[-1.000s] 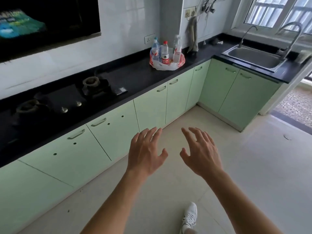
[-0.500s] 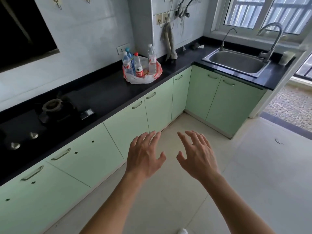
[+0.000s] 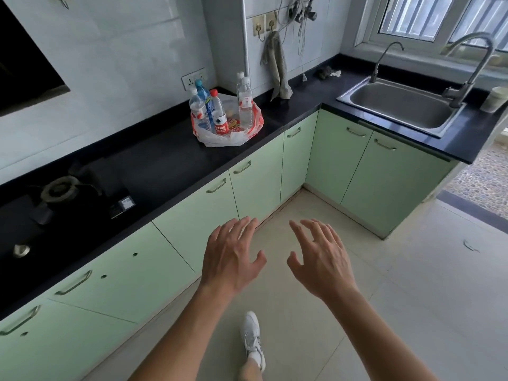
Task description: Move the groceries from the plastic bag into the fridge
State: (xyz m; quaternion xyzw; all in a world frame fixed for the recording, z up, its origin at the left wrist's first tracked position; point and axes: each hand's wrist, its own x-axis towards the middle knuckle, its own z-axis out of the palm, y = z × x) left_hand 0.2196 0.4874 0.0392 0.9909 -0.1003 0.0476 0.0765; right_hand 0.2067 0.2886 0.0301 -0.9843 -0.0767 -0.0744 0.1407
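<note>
A white and red plastic bag (image 3: 228, 138) stands open on the black counter (image 3: 165, 163), near the wall. Several water bottles stand upright in it: one with a red cap and red label (image 3: 219, 116), one with a blue cap (image 3: 204, 93), a clear one on the right (image 3: 245, 105). Small packets (image 3: 233, 124) lie between them. My left hand (image 3: 231, 258) and my right hand (image 3: 320, 258) float side by side over the floor, well short of the bag, fingers spread and holding nothing. No fridge is in view.
Pale green cabinets (image 3: 198, 213) run under the counter and turn a corner. A gas hob (image 3: 60, 193) sits at the left. A steel sink (image 3: 398, 108) with taps is at the right, a cloth (image 3: 276, 67) hangs on the wall. My shoe (image 3: 251, 336) is on the tiled floor.
The view has advanced along the counter, so the bag and the sink look larger and nearer. Both hands stay raised and empty in the same pose. My foot has come into view.
</note>
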